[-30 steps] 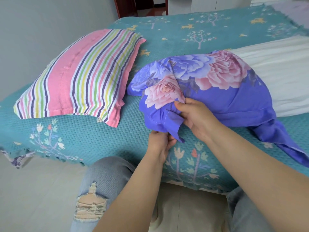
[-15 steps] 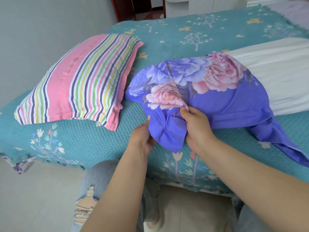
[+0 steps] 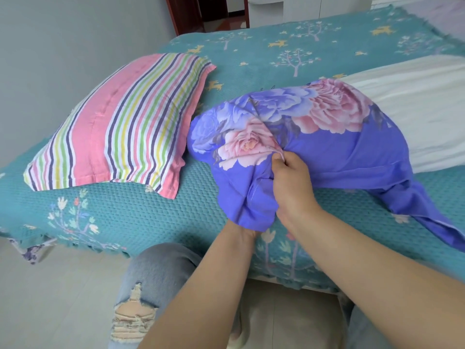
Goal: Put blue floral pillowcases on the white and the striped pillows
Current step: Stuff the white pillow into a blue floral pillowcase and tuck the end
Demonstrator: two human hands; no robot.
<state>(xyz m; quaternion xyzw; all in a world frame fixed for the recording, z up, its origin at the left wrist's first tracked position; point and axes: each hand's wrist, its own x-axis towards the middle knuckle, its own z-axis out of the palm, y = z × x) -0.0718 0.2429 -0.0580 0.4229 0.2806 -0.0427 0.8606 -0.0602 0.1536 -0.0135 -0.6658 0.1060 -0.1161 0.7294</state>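
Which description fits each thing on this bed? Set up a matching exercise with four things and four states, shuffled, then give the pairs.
Things:
1. striped pillow
2. white pillow
3. blue floral pillowcase
4. right hand

States:
A. bunched over one end of a pillow
B. pinching gathered cloth
C. lying bare at the left of the bed
D. partly covered, far end still showing

Pairs: 1-C, 2-D, 3-A, 4-B

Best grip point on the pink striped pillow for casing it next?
Probably the near short end of the pink striped pillow, coming from the bed's front edge. Its flat flange there overhangs the teal bedspread, lies unobstructed, and is thin enough to pinch.
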